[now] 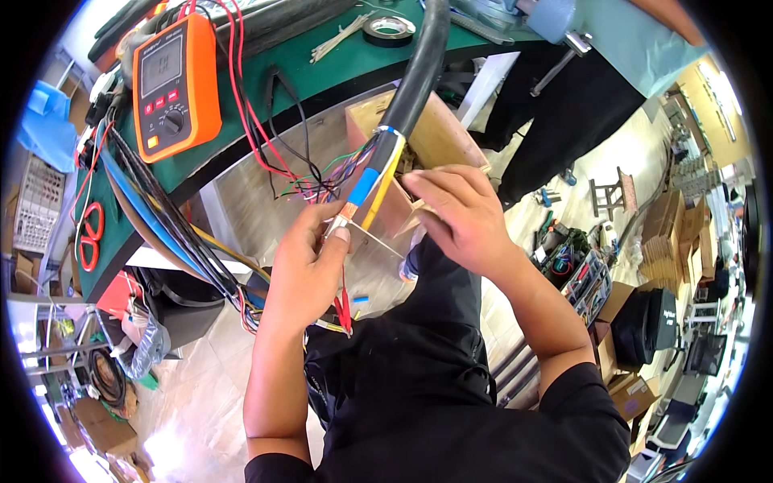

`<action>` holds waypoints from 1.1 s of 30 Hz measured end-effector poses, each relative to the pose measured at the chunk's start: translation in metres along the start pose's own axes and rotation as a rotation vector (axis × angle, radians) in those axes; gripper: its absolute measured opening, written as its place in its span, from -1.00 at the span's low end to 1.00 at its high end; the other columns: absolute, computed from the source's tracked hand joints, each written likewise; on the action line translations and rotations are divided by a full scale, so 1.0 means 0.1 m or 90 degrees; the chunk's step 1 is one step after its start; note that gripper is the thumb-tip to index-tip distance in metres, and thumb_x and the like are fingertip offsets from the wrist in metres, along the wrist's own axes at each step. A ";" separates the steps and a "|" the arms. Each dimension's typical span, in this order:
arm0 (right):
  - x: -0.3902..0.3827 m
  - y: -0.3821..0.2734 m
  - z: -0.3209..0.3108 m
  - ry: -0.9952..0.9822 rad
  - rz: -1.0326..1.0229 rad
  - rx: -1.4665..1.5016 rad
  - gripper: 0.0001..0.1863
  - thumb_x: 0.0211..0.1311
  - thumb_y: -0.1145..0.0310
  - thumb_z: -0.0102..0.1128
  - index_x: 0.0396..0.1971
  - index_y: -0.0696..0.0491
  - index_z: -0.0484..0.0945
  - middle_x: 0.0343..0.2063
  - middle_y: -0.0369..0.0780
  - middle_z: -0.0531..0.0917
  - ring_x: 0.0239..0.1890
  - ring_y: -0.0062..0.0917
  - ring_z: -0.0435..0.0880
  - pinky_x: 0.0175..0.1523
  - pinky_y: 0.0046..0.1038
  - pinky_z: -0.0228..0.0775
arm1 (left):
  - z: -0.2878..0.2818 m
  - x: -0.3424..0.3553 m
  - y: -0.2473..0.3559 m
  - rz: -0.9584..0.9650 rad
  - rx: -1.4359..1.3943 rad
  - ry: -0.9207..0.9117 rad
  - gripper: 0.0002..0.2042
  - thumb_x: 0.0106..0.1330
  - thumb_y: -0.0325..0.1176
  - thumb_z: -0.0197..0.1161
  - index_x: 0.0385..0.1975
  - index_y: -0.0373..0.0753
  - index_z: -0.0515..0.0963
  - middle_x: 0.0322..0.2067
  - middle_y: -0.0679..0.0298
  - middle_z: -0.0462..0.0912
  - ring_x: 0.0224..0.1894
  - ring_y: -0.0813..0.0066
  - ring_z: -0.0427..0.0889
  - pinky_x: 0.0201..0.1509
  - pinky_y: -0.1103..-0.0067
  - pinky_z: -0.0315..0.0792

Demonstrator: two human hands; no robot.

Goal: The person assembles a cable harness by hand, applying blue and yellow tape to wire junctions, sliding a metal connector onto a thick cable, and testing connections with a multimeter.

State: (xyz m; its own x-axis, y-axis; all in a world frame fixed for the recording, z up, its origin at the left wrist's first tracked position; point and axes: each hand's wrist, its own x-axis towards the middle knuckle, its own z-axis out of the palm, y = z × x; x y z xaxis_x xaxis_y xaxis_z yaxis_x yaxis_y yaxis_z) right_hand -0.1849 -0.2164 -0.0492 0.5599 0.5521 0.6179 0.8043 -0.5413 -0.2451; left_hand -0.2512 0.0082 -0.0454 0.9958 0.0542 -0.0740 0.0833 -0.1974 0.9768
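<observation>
Green tabletop [338, 68] has a black edge; left hand [307, 262] pinches a blue wire [365, 185] near its bare copper end, just off the near edge; right hand [465, 216] is half curled beside a yellow wire [379, 200], and I cannot tell if it holds anything; both wires poke from 1 fat black cable [419, 80]; orange meter [197, 88] sits toward the left edge.

My black shirt [483, 439] spans the frame's lower edge; its sleeves [581, 394] are short. My trousers [443, 294], around the centre, are black too; my left hand [310, 258] and right hand [467, 221] are bare.
</observation>
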 end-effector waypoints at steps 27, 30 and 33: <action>1.07 0.10 0.35 -0.487 -0.140 0.168 -0.83 0.20 0.25 0.24 -0.47 0.02 0.63 -0.53 -0.30 0.50 -0.27 -0.39 0.46 0.19 -0.27 0.11 | -0.07 -0.02 -0.03 -0.078 -0.103 -0.022 -0.56 0.39 -0.40 0.03 0.24 -0.40 0.24 -0.39 0.18 0.60 -0.50 0.70 0.41 -0.42 0.72 0.30; 1.08 0.10 0.38 -0.485 -0.141 0.173 -0.82 0.19 0.23 0.25 -0.49 0.02 0.63 -0.56 -0.30 0.49 -0.29 -0.39 0.44 0.14 -0.30 0.14 | -0.06 -0.03 -0.04 -0.096 -0.142 -0.012 -0.58 0.41 -0.35 0.05 0.21 -0.39 0.28 -0.40 0.18 0.60 -0.59 0.73 0.36 -0.54 0.74 0.24; 1.10 0.10 0.37 -0.502 -0.138 0.161 -0.81 0.21 0.20 0.21 -0.45 0.00 0.67 -0.56 -0.28 0.53 -0.27 -0.36 0.47 0.14 -0.28 0.16 | -0.07 -0.05 -0.06 -0.124 -0.122 0.011 -0.62 0.43 -0.27 0.06 0.13 -0.39 0.37 -0.45 0.21 0.58 -0.64 0.75 0.33 -0.59 0.75 0.21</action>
State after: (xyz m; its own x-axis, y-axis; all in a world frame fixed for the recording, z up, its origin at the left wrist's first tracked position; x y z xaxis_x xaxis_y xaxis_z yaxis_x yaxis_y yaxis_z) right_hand -0.1078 -0.1376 -0.0109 0.2874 0.9578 -0.0076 0.8774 -0.2665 -0.3990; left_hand -0.2574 0.0155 -0.0496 0.9606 0.0907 -0.2627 0.2632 0.0067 0.9647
